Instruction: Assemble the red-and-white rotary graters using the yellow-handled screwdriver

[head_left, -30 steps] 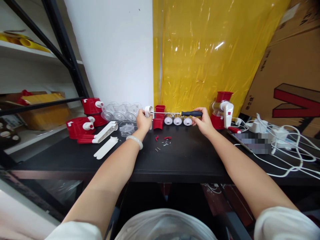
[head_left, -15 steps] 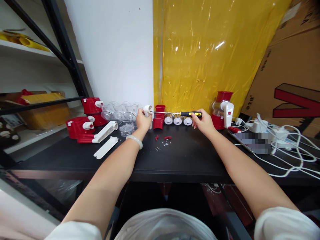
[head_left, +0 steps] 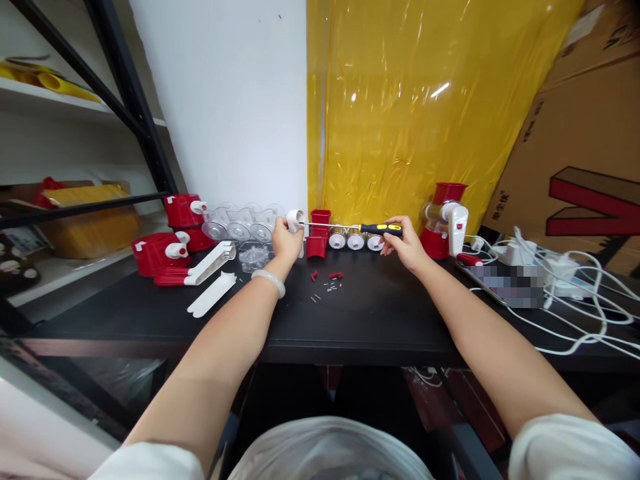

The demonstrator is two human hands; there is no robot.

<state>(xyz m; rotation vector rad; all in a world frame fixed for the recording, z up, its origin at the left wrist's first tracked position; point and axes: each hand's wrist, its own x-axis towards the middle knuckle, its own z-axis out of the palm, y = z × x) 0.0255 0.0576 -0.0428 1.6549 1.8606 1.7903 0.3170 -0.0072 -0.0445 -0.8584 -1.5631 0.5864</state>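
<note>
White ring-ended part (head_left: 295, 219) sits in the left hand (head_left: 287, 241), raised above the far side of the black bench (head_left: 360, 327), with thumb and fingers clamped on it. The right hand (head_left: 404, 243) is closed around the black-and-yellow handle of a screwdriver (head_left: 381, 229), whose shaft runs level to the white part; whether its tip sits in a screw is too small to tell. Under the shaft stand red plastic pieces (head_left: 316, 247), with three round drums (head_left: 355, 241) in a row just beside them. Nearer on the bench lie two small red pieces (head_left: 336, 275) and loose screws (head_left: 332, 287). Left of the left hand are clear plastic parts (head_left: 239, 231), a white shell (head_left: 214, 297) and red housings (head_left: 159, 257). Near the right hand stands an assembled red-and-white grinder (head_left: 456, 227), with white cables (head_left: 575, 347) further right.
</note>
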